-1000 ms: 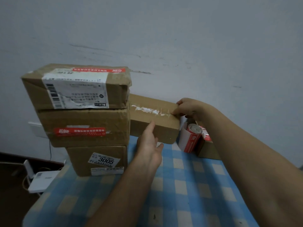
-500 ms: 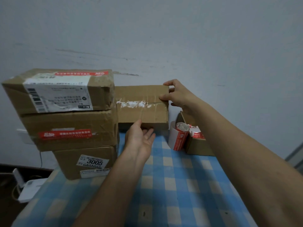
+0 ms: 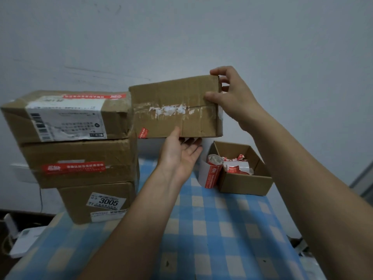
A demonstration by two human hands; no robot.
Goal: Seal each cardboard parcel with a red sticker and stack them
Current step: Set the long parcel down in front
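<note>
- The held parcel (image 3: 177,110) is a brown cardboard box up in the air at the centre of the frame. Its front face is towards the camera, and its left end is just beside the top of the stack.
- Clear tape runs across its front seam, with torn white label scraps along it. A small red sticker (image 3: 143,132) sits at its lower left corner.
- The stack stands at the left of the frame:
  - The top parcel (image 3: 66,116) carries a white shipping label and a long red sticker (image 3: 93,96) on its upper face.
  - The middle parcel (image 3: 80,160) has a red sticker strip (image 3: 73,168) across its front.
  - The bottom parcel (image 3: 96,201) has a white label reading 3005.
- The surface (image 3: 222,229) is covered by a blue and white check cloth, and a plain grey wall (image 3: 181,37) rises behind it.
- Right of centre, a sticker roll (image 3: 212,172) leans against an open small box (image 3: 244,180) that holds red and white paper scraps.
- A white device (image 3: 24,241) lies low at the left edge, off the surface.
- The left hand (image 3: 179,156) reaches up from below with its palm turned upward. Its fingers lie nearly straight under the parcel's bottom edge, and its thumb rests on the front face.
- The right hand (image 3: 232,98) grips the parcel's upper right corner. Its fingers curl over the top edge and its thumb presses the front.
</note>
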